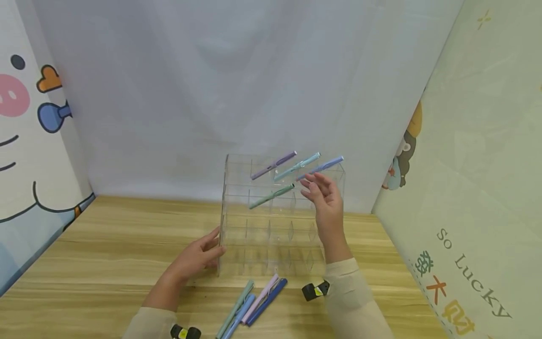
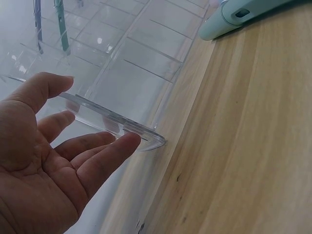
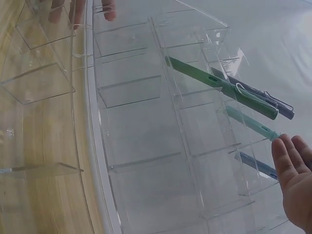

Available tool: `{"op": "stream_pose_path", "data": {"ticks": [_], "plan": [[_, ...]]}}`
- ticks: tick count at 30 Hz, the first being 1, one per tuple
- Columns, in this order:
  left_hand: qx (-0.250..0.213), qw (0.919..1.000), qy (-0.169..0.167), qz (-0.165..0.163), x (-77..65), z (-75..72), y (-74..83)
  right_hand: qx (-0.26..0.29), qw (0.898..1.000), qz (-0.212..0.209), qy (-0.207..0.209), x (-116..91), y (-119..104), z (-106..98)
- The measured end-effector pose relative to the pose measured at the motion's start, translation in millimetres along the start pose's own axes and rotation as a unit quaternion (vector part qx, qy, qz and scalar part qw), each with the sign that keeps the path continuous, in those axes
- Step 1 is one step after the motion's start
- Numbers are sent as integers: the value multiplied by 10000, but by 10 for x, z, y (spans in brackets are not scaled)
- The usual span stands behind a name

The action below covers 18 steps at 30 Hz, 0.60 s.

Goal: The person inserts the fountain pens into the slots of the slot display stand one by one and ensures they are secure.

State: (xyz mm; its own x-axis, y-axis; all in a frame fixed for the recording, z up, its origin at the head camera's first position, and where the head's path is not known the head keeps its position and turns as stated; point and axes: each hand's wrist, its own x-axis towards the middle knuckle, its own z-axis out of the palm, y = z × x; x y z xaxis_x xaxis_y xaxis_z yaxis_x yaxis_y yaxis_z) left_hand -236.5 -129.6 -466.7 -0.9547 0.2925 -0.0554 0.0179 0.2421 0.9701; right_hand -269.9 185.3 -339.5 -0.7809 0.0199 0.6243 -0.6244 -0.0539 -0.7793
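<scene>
My left hand [image 1: 195, 256] rests its fingertips against the left side panel of a clear acrylic pen rack [image 1: 222, 212], the thumb at the panel's front edge in the left wrist view. My right hand [image 1: 325, 200] is at the upper right of the rack, fingers extended and slightly bent, close to a blue pen [image 1: 331, 163] that leans in the top tier. Beside that pen lean a light teal pen [image 1: 301, 164] and a purple pen [image 1: 275, 165]. One tier lower sits a green pen [image 1: 273, 195]. In the right wrist view the fingertips overlap the end of the teal pen [image 3: 251, 122].
Several capped pens lie in front of the rack on the wooden table [image 1: 127, 235]: sage green [image 1: 235, 308], light blue [image 1: 239, 316], lilac [image 1: 260, 299] and dark blue [image 1: 267, 301]. A white curtain [image 1: 169, 94] hangs behind. Printed panels stand on both sides.
</scene>
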Motion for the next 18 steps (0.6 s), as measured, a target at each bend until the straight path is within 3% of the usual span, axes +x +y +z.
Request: {"op": "stream_pose_path", "data": {"ticks": [12, 18], "plan": [[-75, 9998, -165, 61, -12, -24, -4, 154, 9998, -128, -70, -393, -211, -280], [-63, 9998, -173, 24, -17, -28, 1, 25, 9987, -479, -170, -548, -329, -424]]}}
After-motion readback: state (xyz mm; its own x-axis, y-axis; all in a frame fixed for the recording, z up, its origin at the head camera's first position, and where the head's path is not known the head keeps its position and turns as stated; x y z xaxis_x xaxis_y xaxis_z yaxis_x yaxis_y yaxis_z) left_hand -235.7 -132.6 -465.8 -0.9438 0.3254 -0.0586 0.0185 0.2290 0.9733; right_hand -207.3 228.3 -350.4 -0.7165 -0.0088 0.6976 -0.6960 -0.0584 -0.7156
